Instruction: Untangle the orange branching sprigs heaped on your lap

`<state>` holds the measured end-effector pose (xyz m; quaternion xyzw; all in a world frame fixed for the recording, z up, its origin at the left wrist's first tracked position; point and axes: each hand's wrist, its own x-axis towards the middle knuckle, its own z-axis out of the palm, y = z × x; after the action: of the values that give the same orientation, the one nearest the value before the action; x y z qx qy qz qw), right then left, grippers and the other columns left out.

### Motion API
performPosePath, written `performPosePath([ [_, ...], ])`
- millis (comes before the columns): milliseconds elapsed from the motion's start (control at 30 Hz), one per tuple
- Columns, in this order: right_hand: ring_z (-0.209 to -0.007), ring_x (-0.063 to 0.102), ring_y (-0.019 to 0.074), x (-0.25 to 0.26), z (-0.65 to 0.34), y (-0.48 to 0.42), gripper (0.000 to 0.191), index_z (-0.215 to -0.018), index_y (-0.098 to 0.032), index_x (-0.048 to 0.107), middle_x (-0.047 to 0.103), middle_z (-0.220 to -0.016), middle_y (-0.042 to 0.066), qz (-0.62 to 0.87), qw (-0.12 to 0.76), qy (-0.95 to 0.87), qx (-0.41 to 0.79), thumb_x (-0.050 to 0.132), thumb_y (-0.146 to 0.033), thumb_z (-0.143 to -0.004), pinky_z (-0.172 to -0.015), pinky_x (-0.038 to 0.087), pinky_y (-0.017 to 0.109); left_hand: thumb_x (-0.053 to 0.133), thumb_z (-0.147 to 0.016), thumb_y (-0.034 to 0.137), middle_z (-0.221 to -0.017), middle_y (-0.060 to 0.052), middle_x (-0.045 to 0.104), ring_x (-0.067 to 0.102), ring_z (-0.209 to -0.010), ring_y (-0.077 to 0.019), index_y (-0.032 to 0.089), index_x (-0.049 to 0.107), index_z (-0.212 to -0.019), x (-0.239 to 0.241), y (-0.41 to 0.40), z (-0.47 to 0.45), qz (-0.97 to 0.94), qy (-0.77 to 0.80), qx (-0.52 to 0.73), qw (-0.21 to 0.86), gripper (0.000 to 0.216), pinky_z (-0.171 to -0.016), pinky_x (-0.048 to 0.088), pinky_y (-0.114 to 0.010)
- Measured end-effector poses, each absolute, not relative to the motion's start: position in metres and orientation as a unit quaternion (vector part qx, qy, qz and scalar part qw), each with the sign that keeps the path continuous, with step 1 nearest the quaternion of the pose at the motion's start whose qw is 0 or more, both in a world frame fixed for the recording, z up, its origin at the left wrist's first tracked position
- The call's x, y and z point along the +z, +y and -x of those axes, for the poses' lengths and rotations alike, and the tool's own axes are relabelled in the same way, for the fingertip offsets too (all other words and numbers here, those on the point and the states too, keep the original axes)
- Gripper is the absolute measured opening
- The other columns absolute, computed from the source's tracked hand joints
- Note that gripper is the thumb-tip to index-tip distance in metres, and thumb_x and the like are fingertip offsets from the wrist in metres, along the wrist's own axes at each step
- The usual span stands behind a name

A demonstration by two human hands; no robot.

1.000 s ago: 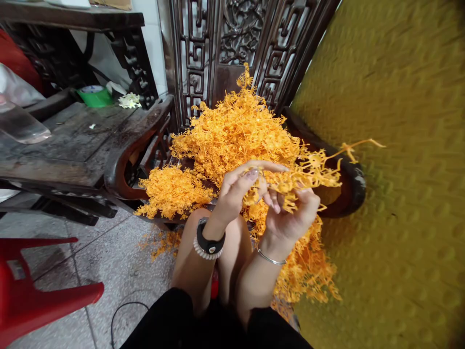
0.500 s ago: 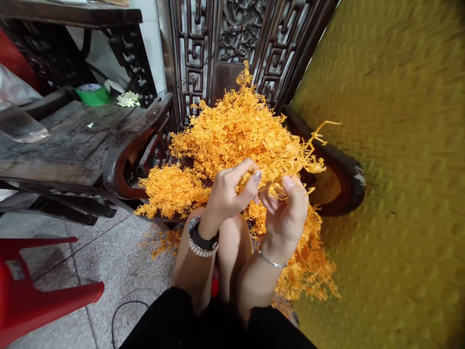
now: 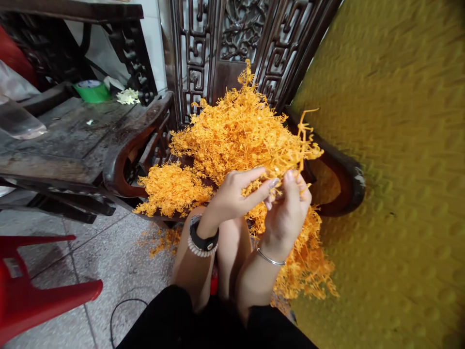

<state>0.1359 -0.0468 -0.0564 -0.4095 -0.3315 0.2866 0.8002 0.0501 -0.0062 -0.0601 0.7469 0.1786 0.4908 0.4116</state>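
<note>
A big heap of orange plastic sprigs [image 3: 232,131] lies on the seat of a dark carved wooden chair [image 3: 337,179] in front of me. My left hand [image 3: 238,194], with a black watch and bead bracelet at the wrist, pinches an orange sprig [image 3: 290,155] with fingers curled. My right hand [image 3: 288,211], wearing a thin bangle, grips the same sprig from the right, its fingers closed round the stem. The sprig's branching end sticks up above both hands. More orange sprigs hang down below my right wrist.
A yellow textured sheet [image 3: 392,194] fills the right side. A dark wooden table [image 3: 69,140] at left carries a green tape roll [image 3: 93,90] and a clear plastic bag. A red plastic stool [image 3: 32,295] stands on the tiled floor, with a black cable [image 3: 119,310] nearby.
The sprig's long end swung from pointing right to standing upright. Both hands drew closer together and shifted slightly right while turning it.
</note>
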Motion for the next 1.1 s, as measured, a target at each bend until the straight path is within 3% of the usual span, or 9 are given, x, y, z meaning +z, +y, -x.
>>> performPosePath([
  [167,-0.036,0.015,0.0031,-0.057,-0.129,-0.045,0.027,-0.063,-0.021,0.043,0.024,-0.049,-0.010,0.345,0.821,-0.295,0.347,0.062,-0.036,-0.075,-0.031,0.015,0.017,0.052,-0.085,0.032,-0.061,0.003,0.047,0.046,-0.054,-0.0073,0.017,0.052,-0.072,-0.064,-0.008,-0.051,-0.671,0.129,0.535,0.496,0.020,-0.049,0.041,-0.020],
  [367,-0.034,0.013,0.0014,-0.055,-0.121,-0.044,0.029,-0.060,-0.019,0.044,0.021,-0.045,-0.011,0.292,0.802,-0.221,0.472,0.061,-0.035,-0.077,-0.032,0.017,0.012,0.054,-0.084,0.036,-0.060,0.003,0.050,0.049,-0.047,-0.0045,0.017,0.054,-0.075,-0.070,-0.003,-0.055,-0.594,0.077,0.554,0.578,0.021,-0.039,0.040,-0.014],
  [567,-0.033,0.013,0.0030,-0.051,-0.138,-0.044,0.034,-0.056,-0.019,0.038,0.019,-0.043,-0.010,0.187,0.819,-0.237,0.488,0.056,-0.032,-0.081,-0.033,0.024,0.013,0.043,-0.085,0.049,-0.039,0.010,0.018,0.020,-0.029,-0.0029,0.020,0.034,-0.060,-0.061,0.001,-0.040,-0.424,0.006,0.631,0.649,0.040,-0.027,0.029,-0.011],
  [700,-0.031,0.015,0.0038,-0.049,-0.135,-0.048,0.039,-0.053,-0.019,0.036,0.020,-0.040,-0.010,0.229,0.787,-0.308,0.483,0.052,-0.039,-0.082,-0.033,0.027,0.017,0.052,-0.084,0.041,-0.042,0.009,0.033,0.031,-0.034,-0.0029,0.019,0.043,-0.066,-0.061,0.002,-0.034,-0.425,-0.012,0.614,0.665,0.030,-0.036,0.039,-0.012],
  [867,-0.032,0.019,0.0022,-0.054,-0.122,-0.050,0.046,-0.050,-0.019,0.029,0.021,-0.040,-0.011,0.286,0.759,-0.319,0.490,0.062,-0.041,-0.072,-0.032,0.023,0.016,0.054,-0.083,0.041,-0.051,0.006,0.047,0.043,-0.038,-0.0039,0.019,0.049,-0.080,-0.067,0.001,-0.039,-0.475,-0.021,0.566,0.674,0.023,-0.037,0.042,-0.015],
  [1100,-0.033,0.022,0.0029,-0.063,-0.129,-0.047,0.048,-0.053,-0.020,0.030,0.024,-0.042,-0.011,0.337,0.763,-0.306,0.459,0.066,-0.048,-0.068,-0.034,0.026,0.018,0.059,-0.081,0.031,-0.069,0.003,0.053,0.054,-0.054,-0.0060,0.020,0.050,-0.083,-0.061,-0.002,-0.030,-0.537,0.083,0.583,0.605,0.015,-0.044,0.046,-0.015],
])
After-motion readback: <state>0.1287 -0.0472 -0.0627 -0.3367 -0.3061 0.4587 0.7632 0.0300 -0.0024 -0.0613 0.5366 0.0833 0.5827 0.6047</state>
